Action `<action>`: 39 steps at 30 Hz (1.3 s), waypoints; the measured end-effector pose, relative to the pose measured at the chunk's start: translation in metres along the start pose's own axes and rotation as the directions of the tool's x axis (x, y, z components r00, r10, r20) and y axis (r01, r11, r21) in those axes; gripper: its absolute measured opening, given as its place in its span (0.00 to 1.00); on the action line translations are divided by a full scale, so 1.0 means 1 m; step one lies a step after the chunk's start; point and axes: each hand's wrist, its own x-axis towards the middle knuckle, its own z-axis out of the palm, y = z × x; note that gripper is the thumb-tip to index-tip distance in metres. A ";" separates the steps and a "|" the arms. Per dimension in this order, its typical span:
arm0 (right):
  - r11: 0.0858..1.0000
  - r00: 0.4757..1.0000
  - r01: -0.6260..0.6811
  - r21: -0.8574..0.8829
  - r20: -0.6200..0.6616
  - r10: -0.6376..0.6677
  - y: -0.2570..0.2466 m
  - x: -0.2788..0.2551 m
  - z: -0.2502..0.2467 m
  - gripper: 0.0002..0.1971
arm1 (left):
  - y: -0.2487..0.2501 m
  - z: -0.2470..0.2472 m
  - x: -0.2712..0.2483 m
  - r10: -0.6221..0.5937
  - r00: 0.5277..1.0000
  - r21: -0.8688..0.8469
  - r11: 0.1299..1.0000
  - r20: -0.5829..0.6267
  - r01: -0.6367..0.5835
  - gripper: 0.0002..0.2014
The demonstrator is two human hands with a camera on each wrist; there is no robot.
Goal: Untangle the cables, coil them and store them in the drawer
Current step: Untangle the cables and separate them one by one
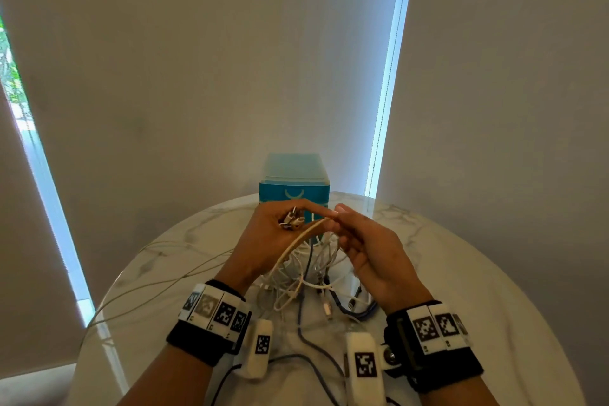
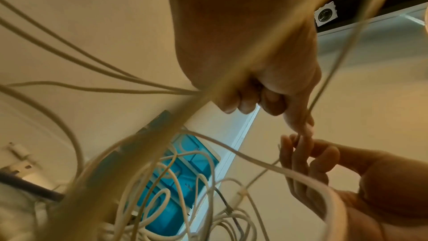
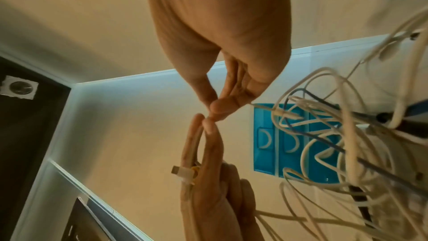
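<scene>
A tangle of white and cream cables [image 1: 306,273] lies on the round marble table [image 1: 461,273], with one dark blue cable [image 1: 316,349] running toward me. My left hand [image 1: 316,214] is raised over the pile and grips several connector ends [image 1: 291,219] in its palm. Its thumb and forefinger pinch a cream cable [image 1: 296,244] that arcs down into the pile. My right hand [image 1: 342,217] meets it fingertip to fingertip and pinches the same cable; the right wrist view shows this pinch of the right hand [image 3: 214,111]. The blue drawer unit [image 1: 293,189] stands just behind, drawers closed.
Thin white cables [image 1: 164,280] trail over the table's left edge. Grey roller blinds hang behind the table, with bright window gaps at left and right. The table's right half is bare marble.
</scene>
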 end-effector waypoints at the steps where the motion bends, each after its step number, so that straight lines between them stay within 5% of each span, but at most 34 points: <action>1: 0.999 0.998 0.042 0.020 -0.053 -0.041 -0.001 0.002 -0.002 0.11 | -0.002 -0.001 0.001 -0.008 0.999 0.024 1.000 -0.033 0.009 0.14; 4: 0.973 0.940 0.202 0.114 -0.303 -0.160 -0.016 0.006 -0.008 0.06 | -0.006 -0.006 0.004 -0.076 0.944 -0.004 0.997 -0.320 0.079 0.14; 6: 0.928 0.864 0.320 0.190 -0.461 -0.203 -0.037 0.009 -0.010 0.01 | -0.011 -0.018 0.006 -0.122 0.800 -0.047 0.992 -0.587 0.117 0.09; 8: 0.838 0.819 0.428 0.340 -0.537 -0.200 -0.062 0.013 -0.011 0.06 | -0.014 -0.038 0.006 -0.133 0.605 -0.104 0.991 -0.785 0.083 0.05; 11: 0.686 0.933 0.349 0.638 -0.309 -0.186 -0.095 0.016 -0.013 0.15 | -0.014 -0.066 0.004 -0.158 0.378 -0.192 0.980 -0.912 -0.054 0.03; 13: 0.593 0.987 0.079 0.801 0.021 -0.160 -0.109 0.023 -0.013 0.25 | -0.013 -0.080 0.003 -0.185 0.307 -0.226 0.969 -0.934 -0.103 0.03; 15: 0.835 0.963 -0.068 0.546 0.253 -0.087 -0.117 0.021 0.003 0.15 | -0.013 -0.086 0.002 -0.222 0.281 -0.265 0.956 -0.934 -0.125 0.04; 16: 0.952 0.949 -0.079 0.296 0.315 -0.019 -0.117 0.019 0.014 0.10 | -0.014 -0.088 0.002 -0.246 0.288 -0.291 0.948 -0.925 -0.127 0.05; 18: 0.990 0.907 -0.118 -0.076 0.397 0.138 -0.107 0.015 0.034 0.06 | -0.015 -0.088 0.002 -0.265 0.386 -0.322 0.943 -0.884 -0.090 0.08; 22: 0.964 0.866 -0.177 -0.196 0.435 0.248 -0.089 0.016 0.046 0.07 | -0.003 -0.069 0.002 -0.199 0.788 -0.197 0.975 -0.583 0.100 0.05; 24: 0.963 0.868 -0.176 -0.202 0.431 0.249 -0.086 0.017 0.046 0.06 | 0.003 -0.057 0.002 -0.197 0.924 -0.148 0.977 -0.328 0.155 0.10; 27: 0.969 0.893 -0.137 -0.206 0.399 0.211 -0.086 0.015 0.044 0.04 | -0.003 -0.043 0.003 -0.254 0.966 0.037 0.966 -0.052 0.256 0.16; 30: 0.971 0.963 -0.031 -0.239 0.253 0.093 -0.088 0.016 0.032 0.05 | -0.012 -0.041 0.004 -0.270 0.940 0.083 0.953 -0.210 0.292 0.13; 32: 0.966 0.994 0.063 -0.251 0.101 -0.039 -0.091 0.019 0.020 0.10 | -0.015 -0.048 0.005 -0.290 0.850 -0.077 0.955 -0.440 0.286 0.09; 34: 0.972 0.981 0.186 -0.142 -0.034 -0.193 -0.095 0.024 0.005 0.13 | -0.019 -0.061 0.005 -0.310 0.694 -0.191 0.950 -0.650 0.246 0.07; 37: 0.897 0.893 0.405 0.177 -0.289 -0.346 -0.100 0.029 -0.011 0.20 | -0.019 -0.084 0.003 -0.270 0.400 -0.250 0.963 -0.876 0.103 0.11; 39: 0.787 0.797 0.552 0.275 -0.453 -0.400 -0.106 0.039 -0.014 0.20 | -0.009 -0.094 0.002 -0.206 0.258 -0.224 0.974 -0.944 -0.045 0.12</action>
